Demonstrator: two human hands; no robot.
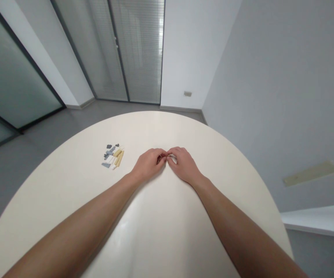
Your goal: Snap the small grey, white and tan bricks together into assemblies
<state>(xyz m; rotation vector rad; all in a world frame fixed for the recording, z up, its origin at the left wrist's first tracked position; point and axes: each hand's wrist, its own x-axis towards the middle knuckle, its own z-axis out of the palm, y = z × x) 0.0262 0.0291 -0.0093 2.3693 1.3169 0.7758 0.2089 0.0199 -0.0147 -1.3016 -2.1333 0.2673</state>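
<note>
Both my hands meet at the middle of a round cream table. My left hand has its fingers curled and pinched at the tips. My right hand is curled the same way, its fingertips touching those of the left. Between the fingertips shows a tiny pale piece, too small to name. A small heap of grey, white and tan building pieces lies on the table to the left of my left hand, about a hand's width away.
The table's curved far edge lies beyond the hands. Behind it are grey floor, glass partitions with blinds and a white wall. A white ledge shows at the right.
</note>
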